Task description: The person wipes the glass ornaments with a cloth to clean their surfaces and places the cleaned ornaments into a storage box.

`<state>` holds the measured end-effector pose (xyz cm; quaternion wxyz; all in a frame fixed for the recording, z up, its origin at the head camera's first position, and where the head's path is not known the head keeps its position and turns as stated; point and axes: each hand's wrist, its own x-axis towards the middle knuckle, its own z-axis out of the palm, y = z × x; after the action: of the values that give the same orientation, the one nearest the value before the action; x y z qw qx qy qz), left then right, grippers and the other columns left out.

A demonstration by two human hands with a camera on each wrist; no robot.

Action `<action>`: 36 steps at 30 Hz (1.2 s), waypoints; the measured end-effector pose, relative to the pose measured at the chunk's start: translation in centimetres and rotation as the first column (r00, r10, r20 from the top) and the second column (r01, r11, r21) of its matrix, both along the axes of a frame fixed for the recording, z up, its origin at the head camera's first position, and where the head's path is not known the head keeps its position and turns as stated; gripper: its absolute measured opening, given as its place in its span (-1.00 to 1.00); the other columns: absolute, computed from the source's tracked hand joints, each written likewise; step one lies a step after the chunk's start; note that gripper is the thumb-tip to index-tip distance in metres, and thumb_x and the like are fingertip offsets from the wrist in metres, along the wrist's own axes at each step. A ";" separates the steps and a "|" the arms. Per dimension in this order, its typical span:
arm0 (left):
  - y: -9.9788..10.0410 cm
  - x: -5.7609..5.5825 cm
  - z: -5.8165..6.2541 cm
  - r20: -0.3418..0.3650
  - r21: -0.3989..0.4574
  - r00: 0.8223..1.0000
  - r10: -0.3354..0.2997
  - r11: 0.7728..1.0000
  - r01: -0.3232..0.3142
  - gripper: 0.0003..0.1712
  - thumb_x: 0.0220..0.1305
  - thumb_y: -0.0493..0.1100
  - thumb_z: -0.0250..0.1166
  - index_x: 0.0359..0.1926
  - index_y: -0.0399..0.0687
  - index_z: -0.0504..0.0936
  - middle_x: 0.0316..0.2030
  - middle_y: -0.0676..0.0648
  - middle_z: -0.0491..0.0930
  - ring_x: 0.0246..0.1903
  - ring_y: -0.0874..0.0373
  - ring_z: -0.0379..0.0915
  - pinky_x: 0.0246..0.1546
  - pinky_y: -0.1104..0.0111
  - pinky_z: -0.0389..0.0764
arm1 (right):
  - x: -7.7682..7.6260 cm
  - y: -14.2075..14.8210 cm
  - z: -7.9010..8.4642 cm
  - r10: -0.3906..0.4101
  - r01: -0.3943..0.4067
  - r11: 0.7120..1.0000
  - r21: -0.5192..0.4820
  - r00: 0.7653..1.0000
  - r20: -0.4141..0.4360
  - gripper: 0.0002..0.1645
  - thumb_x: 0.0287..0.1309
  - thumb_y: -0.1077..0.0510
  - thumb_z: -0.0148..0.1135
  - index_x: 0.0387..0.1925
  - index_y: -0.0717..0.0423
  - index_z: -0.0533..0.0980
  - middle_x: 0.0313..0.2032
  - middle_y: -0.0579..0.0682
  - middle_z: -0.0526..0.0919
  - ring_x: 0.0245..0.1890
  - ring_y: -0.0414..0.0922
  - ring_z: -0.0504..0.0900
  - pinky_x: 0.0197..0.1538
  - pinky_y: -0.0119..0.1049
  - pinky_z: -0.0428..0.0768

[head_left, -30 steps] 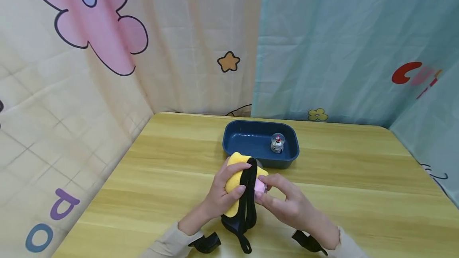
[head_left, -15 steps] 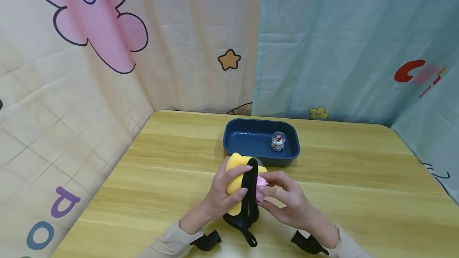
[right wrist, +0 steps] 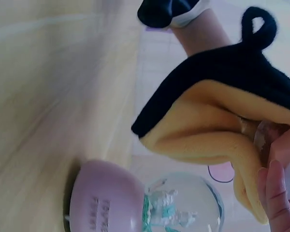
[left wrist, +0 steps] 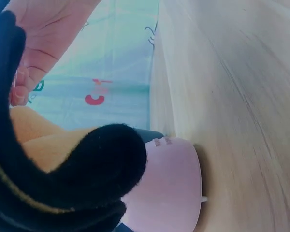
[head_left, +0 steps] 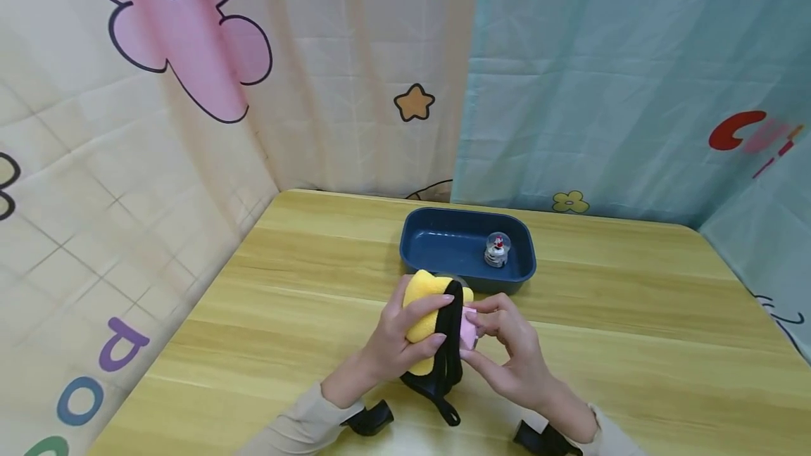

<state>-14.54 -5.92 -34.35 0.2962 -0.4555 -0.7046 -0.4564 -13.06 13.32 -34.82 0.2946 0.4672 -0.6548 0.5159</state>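
Observation:
In the head view my left hand (head_left: 395,336) grips a folded yellow-and-black cloth (head_left: 421,322) with a hanging loop at its lower end. My right hand (head_left: 516,350) pinches a small pink base (head_left: 467,329) at the cloth's right side. The right wrist view shows a clear round part (right wrist: 266,137) joined to that base and tucked against the yellow lining, so it looks like a small snow globe, mostly hidden. A larger snow globe with a pink base (right wrist: 104,193) and clear dome (right wrist: 198,200) stands on the table beyond the cloth, nearly hidden in the head view.
Behind the hands stands a dark blue basin (head_left: 437,241) with a small snow globe (head_left: 497,250) in its right half. The wooden table (head_left: 633,315) meets printed curtains (head_left: 355,76) at the back and sides. Black wrist straps (head_left: 370,419) are on both arms.
My right fingers have shifted their hold around the pink base, the thumb now lower. My left hand keeps its grip on the cloth. The head view has moved slightly.

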 end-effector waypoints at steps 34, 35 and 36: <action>-0.2 -0.3 0.3 -0.300 -0.185 0.952 0.062 0.975 -0.122 -0.68 0.33 0.03 0.09 0.04 0.05 0.43 -0.02 -0.29 0.33 -0.04 -0.02 0.38 -0.05 0.35 0.57 | 0.3 1.6 1.0 0.694 -0.319 0.605 -0.729 -0.238 0.680 -0.56 0.48 0.08 -0.50 0.00 -0.04 0.38 -0.23 -0.13 0.63 -0.32 -0.29 0.61 -0.14 -0.54 0.57; -0.2 -0.3 0.3 -0.297 -0.185 0.953 0.064 0.975 -0.123 -0.68 0.33 0.03 0.08 0.04 0.05 0.43 -0.02 -0.30 0.33 -0.04 -0.02 0.38 -0.05 0.35 0.57 | 0.3 1.6 1.1 0.687 -0.316 0.615 -0.722 -0.233 0.688 -0.57 0.48 0.08 -0.49 0.00 -0.04 0.38 -0.23 -0.13 0.63 -0.32 -0.29 0.61 -0.15 -0.54 0.57; -0.2 -0.3 0.3 -0.291 -0.185 0.954 0.065 0.975 -0.123 -0.68 0.34 0.03 0.07 0.04 0.05 0.43 -0.02 -0.29 0.33 -0.04 -0.01 0.38 -0.05 0.35 0.57 | 0.3 1.6 1.2 0.678 -0.312 0.628 -0.713 -0.229 0.698 -0.59 0.48 0.07 -0.48 0.00 -0.05 0.37 -0.24 -0.13 0.62 -0.33 -0.29 0.60 -0.16 -0.54 0.57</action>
<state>-14.88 -6.14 -34.04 0.3681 -0.5096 -0.7182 -0.2984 -12.75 14.93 -33.65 -0.4067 0.1654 -0.3318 0.8350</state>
